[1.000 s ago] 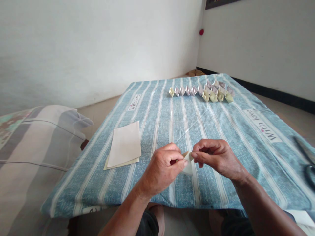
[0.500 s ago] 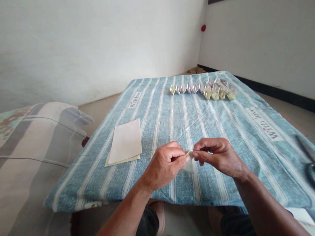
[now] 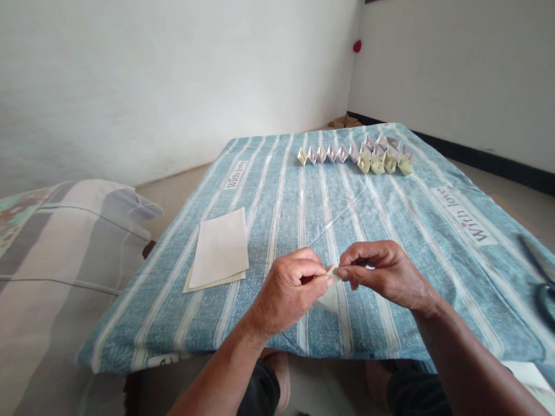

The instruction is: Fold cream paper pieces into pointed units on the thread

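Note:
A small pale, folded piece of paper (image 3: 330, 299) is held up over the front middle of the table. My left hand (image 3: 295, 283) pinches it between thumb and forefinger, hiding much of it. On its other side, my right hand (image 3: 384, 271) is closed, thumb and fingertips gripping the paper's upper corner. The two hands' fingertips nearly meet there. To the left lies a short stack of paper sheets (image 3: 221, 248), a whitish one on top with a yellowish edge showing below. Folded paper boats (image 3: 377, 164), pale yellow and lilac, stand in rows toward the back right.
A blue cloth with white stripes covers the table (image 3: 255, 231). Black-handled scissors (image 3: 544, 303) lie at the right edge. A cloth-covered seat or bed (image 3: 78, 248) stands close on the left. White walls rise behind the table.
Both hands keep nearly the same place and grip. The loose lower part of the folded paper hangs slightly lower and shows more. The view has shifted a little.

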`<act>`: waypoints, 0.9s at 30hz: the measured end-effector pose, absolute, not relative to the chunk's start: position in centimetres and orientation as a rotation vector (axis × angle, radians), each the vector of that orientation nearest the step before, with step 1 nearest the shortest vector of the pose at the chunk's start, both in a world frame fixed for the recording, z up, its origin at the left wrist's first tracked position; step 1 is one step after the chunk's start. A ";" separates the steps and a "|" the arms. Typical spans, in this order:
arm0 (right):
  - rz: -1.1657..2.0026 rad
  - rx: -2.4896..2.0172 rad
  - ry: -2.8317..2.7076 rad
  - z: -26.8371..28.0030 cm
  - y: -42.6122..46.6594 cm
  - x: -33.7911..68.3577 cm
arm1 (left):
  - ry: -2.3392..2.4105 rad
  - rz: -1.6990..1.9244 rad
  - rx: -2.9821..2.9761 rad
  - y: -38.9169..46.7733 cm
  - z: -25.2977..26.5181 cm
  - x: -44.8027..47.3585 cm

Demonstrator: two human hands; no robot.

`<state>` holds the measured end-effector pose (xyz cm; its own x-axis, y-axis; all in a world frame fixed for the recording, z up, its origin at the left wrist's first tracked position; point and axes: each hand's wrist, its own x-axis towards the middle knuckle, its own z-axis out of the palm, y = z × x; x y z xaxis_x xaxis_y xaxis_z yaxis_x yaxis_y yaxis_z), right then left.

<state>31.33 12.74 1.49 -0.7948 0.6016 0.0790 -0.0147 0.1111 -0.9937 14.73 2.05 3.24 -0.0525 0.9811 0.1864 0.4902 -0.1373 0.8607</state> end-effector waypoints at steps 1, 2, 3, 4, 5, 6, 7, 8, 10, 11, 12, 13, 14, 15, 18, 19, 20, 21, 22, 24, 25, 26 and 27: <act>1.732 -0.567 -1.929 1.5 12.8 31.4 | 1.572 1.129 1.664 2.0 3.2 14.7; 1.729 -0.567 -1.936 1.5 12.8 31.4 | 1.571 1.128 1.665 2.0 3.2 14.7; 1.721 -0.567 -1.945 1.5 12.8 31.4 | 1.573 1.126 1.667 2.0 3.2 14.7; 1.707 -0.568 -1.953 1.5 12.8 31.5 | 1.575 1.123 1.670 2.0 3.2 14.8; 1.687 -0.568 -1.960 1.5 12.8 31.5 | 1.580 1.120 1.675 2.0 3.2 14.8; 1.663 -0.560 -1.966 1.5 12.9 31.5 | 1.585 1.118 1.683 2.0 3.2 14.8; 1.637 -0.540 -1.970 1.5 12.9 31.5 | 1.591 1.116 1.690 2.0 3.2 14.9; 1.612 -0.503 -1.974 1.5 12.9 31.5 | 1.597 1.113 1.698 2.0 3.2 14.9; 1.578 -0.400 -1.977 1.5 12.9 31.5 | 1.606 1.106 1.713 2.0 3.1 15.0; 1.568 -0.354 -1.979 1.5 12.9 31.4 | 1.613 1.101 1.719 2.0 3.1 15.0; 1.562 -0.321 -1.984 1.5 12.9 31.4 | 1.620 1.094 1.727 2.0 3.1 15.0; 1.559 -0.305 -1.993 1.5 12.9 31.4 | 1.627 1.086 1.737 2.0 3.1 15.1; 1.555 -0.300 -2.008 1.5 12.9 31.4 | 1.635 1.079 1.749 2.0 3.1 15.1; 1.551 -0.300 -2.027 1.6 12.9 31.4 | 1.642 1.071 1.763 2.0 3.1 15.1; 1.532 -0.300 -2.109 1.6 12.9 31.4 | 1.651 1.035 1.813 1.9 3.0 15.2; 1.527 -0.302 -2.138 1.6 12.9 31.4 | 1.650 1.017 1.827 1.9 3.0 15.2; 1.523 -0.303 -2.166 1.7 12.9 31.4 | 1.647 0.997 1.843 1.9 2.9 15.2; 1.519 -0.306 -2.193 1.7 12.9 31.4 | 1.643 0.975 1.861 1.9 2.9 15.2; 1.513 -0.309 -2.219 1.7 13.0 31.4 | 1.638 0.955 1.880 1.9 2.8 15.2; 1.494 -0.314 -2.263 1.8 13.0 31.4 | 1.633 0.915 1.919 1.8 2.8 15.2; 1.484 -0.314 -2.280 1.8 13.0 31.4 | 1.630 0.896 1.937 1.8 2.8 15.1; 1.475 -0.312 -2.293 1.8 13.0 31.4 | 1.628 0.879 1.953 1.8 2.8 15.1; 1.470 -0.308 -2.302 1.9 13.0 31.4 | 1.628 0.863 1.965 1.8 2.8 15.1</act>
